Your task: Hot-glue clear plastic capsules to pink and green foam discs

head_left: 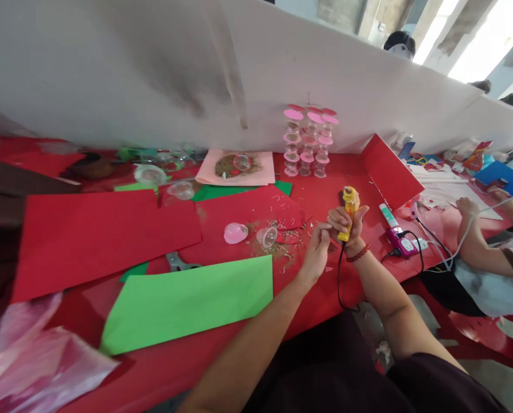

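My right hand (356, 230) is wrapped around the yellow glue gun (351, 199), which stands nozzle-up above the red table (320, 203). My left hand (317, 252) is at its 8 o'clock, fingers pinched close together; I can't tell whether they grasp anything.

If the nozzle is hot, I could burn my left fingers by letting them stray upward. The black cord (339, 287) loops toward the table edge at 6 o'clock, so catching it with my arm could jerk the gun. A careless swing toward 11 o'clock could topple the cup columns (308, 155), and any dripping glue could pick up the paper shreds (286, 235) at 8 o'clock.

Counting: one gun; three columns; two loose cups near the shreds, a pink cup (236, 233) and a clear cup (267, 237), around 9; one light-green sheet (191, 304) at 8; one glue stick (388, 216) at 3; one pink power strip (404, 244) at 4, with two black plugs.
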Motion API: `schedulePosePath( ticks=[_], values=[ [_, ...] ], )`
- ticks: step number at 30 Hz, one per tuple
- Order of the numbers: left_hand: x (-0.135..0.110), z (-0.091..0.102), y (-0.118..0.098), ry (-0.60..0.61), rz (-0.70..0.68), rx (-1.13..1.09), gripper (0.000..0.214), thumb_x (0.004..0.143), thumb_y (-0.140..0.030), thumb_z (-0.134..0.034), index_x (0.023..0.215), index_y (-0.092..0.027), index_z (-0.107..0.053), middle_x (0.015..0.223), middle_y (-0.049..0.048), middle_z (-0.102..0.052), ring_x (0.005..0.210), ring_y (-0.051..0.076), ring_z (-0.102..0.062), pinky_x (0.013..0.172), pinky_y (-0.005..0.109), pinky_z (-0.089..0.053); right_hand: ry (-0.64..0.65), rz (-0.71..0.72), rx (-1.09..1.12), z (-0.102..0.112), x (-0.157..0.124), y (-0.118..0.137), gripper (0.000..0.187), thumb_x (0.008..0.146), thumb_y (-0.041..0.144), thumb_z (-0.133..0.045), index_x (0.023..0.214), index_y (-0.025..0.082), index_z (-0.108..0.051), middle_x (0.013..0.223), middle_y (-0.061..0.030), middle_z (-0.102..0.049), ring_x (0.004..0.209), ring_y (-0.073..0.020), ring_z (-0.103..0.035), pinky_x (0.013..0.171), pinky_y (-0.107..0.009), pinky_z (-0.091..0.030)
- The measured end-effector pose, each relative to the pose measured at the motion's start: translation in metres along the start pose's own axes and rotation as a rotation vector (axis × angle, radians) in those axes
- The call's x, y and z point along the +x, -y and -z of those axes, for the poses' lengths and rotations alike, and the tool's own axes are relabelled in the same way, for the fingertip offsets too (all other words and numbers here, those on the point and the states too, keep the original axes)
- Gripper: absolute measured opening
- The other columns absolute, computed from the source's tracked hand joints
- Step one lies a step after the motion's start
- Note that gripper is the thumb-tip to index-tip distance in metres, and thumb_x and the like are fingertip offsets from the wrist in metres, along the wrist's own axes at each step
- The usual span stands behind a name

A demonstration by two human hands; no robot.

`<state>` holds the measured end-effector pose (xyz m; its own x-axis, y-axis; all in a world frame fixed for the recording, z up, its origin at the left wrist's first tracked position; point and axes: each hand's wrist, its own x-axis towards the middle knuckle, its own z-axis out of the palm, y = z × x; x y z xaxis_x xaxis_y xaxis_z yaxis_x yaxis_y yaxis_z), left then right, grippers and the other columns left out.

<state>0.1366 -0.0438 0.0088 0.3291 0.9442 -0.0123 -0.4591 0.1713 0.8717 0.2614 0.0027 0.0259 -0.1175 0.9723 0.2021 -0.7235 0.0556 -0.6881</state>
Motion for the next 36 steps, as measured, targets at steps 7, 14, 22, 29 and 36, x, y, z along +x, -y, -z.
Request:
schedulePosePath(
  ticks=[7, 14, 22, 29, 36],
  values=[
    [0.003, 0.000, 0.004, -0.001, 0.001, -0.003, 0.049, 0.090, -0.069, -0.070, 0.100, -0.023, -0.058, 0.093, -0.0004, -0.068, 0.072, 0.013, -0.064, 0.068, 0.027, -0.056, 0.055, -0.046, -0.010, 0.006, -0.001, 0.000, 0.089, 0.054, 0.088, -0.084, 0.046, 0.023, -0.022, 0.044, 0.0147, -0.021, 0.035, -0.0013, -0.011, 0.041, -0.022, -0.044],
    [0.001, -0.002, 0.000, -0.018, 0.053, -0.036, 0.042, 0.090, -0.060, -0.075, 0.099, -0.023, -0.059, 0.087, -0.0017, -0.068, 0.067, 0.013, -0.064, 0.066, 0.026, -0.054, 0.055, -0.018, -0.043, 0.013, -0.001, -0.002, 0.090, 0.054, 0.090, -0.082, 0.046, 0.023, -0.021, 0.043, 0.0158, -0.017, 0.033, 0.0006, -0.007, 0.035, -0.018, -0.033],
    [0.004, -0.010, 0.000, -0.084, -0.007, 0.104, 0.012, 0.098, -0.033, -0.068, 0.095, -0.022, -0.064, 0.092, 0.0026, -0.069, 0.075, 0.015, -0.059, 0.075, 0.028, -0.049, -0.072, 0.148, -0.484, -0.017, -0.001, 0.007, 0.077, 0.071, 0.096, -0.064, 0.061, 0.025, -0.038, 0.064, 0.0063, -0.041, 0.047, -0.0084, -0.031, 0.050, -0.030, -0.051],
    [-0.019, 0.022, -0.056, -0.222, -0.234, 0.330, 0.020, 0.082, -0.017, -0.081, 0.097, -0.021, -0.070, 0.108, 0.0074, -0.071, 0.099, 0.020, -0.062, 0.089, 0.030, -0.047, -0.150, 0.097, -0.673, -0.014, 0.009, -0.006, 0.074, 0.075, 0.099, -0.054, 0.073, 0.026, -0.050, 0.079, 0.0001, -0.056, 0.066, -0.0150, -0.057, 0.059, -0.032, -0.053],
    [-0.022, 0.132, -0.098, -0.219, -0.272, 1.103, 0.050, 0.077, -0.010, -0.083, 0.124, -0.023, -0.074, 0.129, 0.0098, -0.072, 0.120, 0.029, -0.060, 0.112, 0.045, -0.043, -0.252, 0.128, -0.575, -0.012, 0.013, -0.020, 0.074, 0.080, 0.095, -0.053, 0.059, 0.026, -0.038, 0.055, 0.0059, -0.035, 0.047, -0.0104, -0.038, 0.046, -0.028, -0.040]
  ],
)
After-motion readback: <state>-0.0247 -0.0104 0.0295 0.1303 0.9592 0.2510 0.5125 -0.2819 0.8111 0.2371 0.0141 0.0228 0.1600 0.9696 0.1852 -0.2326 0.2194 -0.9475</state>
